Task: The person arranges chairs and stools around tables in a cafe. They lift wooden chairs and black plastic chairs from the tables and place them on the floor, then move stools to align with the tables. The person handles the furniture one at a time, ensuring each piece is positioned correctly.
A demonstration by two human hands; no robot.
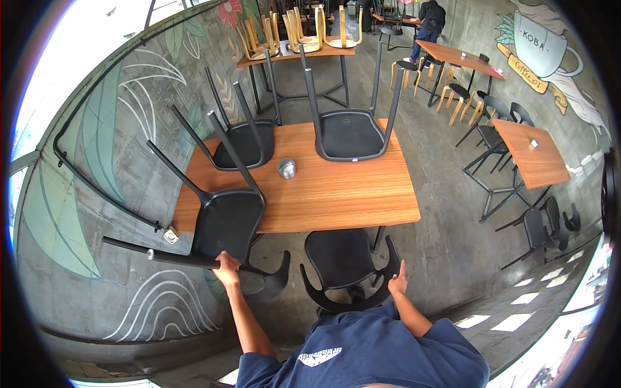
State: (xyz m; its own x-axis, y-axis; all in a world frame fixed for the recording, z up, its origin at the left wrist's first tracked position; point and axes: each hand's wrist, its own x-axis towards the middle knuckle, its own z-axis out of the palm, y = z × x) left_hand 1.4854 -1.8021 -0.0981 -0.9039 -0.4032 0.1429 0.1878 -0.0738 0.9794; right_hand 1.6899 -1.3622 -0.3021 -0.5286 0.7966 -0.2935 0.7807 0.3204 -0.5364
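Observation:
My left hand (pixel 227 268) grips a leg of an upturned black chair (pixel 228 223), whose seat lies over the near left part of the wooden table (pixel 339 199). The chair's backrest hangs below the table's edge. My right hand (pixel 398 282) is at the backrest of an upright black chair (pixel 337 257) by the near side; a finger points forward, and whether the hand holds the backrest cannot be told. Two more upturned black chairs rest on the table, one at the back left (pixel 245 144) and one at the back right (pixel 349 135). Between them stands a round metal container (pixel 286 169).
A concrete wall with a black rail (pixel 106 194) runs along the left. Behind, a table (pixel 310 56) bears upturned wooden stools (pixel 303 34). Tables with stools and black chairs line the right wall (pixel 531 153). A person in dark clothes (pixel 429 24) bends at the far back.

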